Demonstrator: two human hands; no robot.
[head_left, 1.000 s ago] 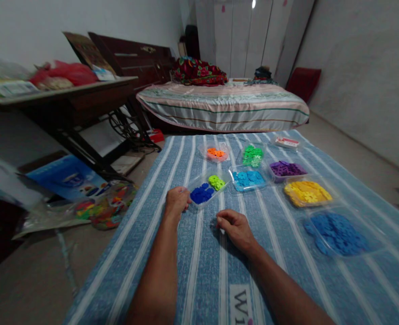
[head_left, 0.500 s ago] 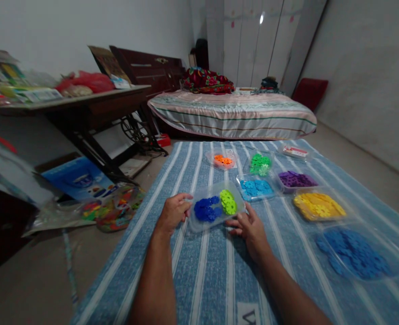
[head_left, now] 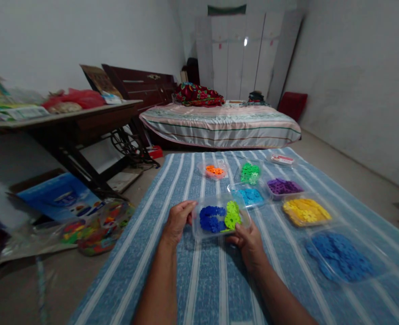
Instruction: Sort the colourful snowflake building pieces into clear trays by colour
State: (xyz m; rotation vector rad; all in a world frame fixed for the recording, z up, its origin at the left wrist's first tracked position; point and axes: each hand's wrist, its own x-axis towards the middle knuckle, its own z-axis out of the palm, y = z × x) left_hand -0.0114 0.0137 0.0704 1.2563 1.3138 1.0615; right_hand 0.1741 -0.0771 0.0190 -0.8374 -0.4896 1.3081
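Observation:
A clear plastic container (head_left: 196,229) is held tilted toward me just above the striped cloth. Inside it, dark blue flower-shaped plastic pieces (head_left: 210,221) lie to the left and lime green ones (head_left: 232,215) to the right. My left hand (head_left: 177,221) pinches the container's left edge between thumb and fingers. At the lower right corner, my right hand (head_left: 250,243) grips it with the thumb on the rim and the fingers underneath. Directly behind stands a container of light blue pieces (head_left: 250,197), partly covered by the held one.
Containers of orange (head_left: 215,170), green (head_left: 250,173), purple (head_left: 284,186), yellow (head_left: 307,212) and blue pieces (head_left: 343,255) stand on the cloth-covered table (head_left: 145,253). A clear box with a red-and-white label (head_left: 282,159) is at the back. A sewing-machine table (head_left: 94,110) stands left.
The container has been raised and tilted toward me, and its green pieces have slid lower. My right thumb has come onto its rim. The camera view has tipped up and shifted right.

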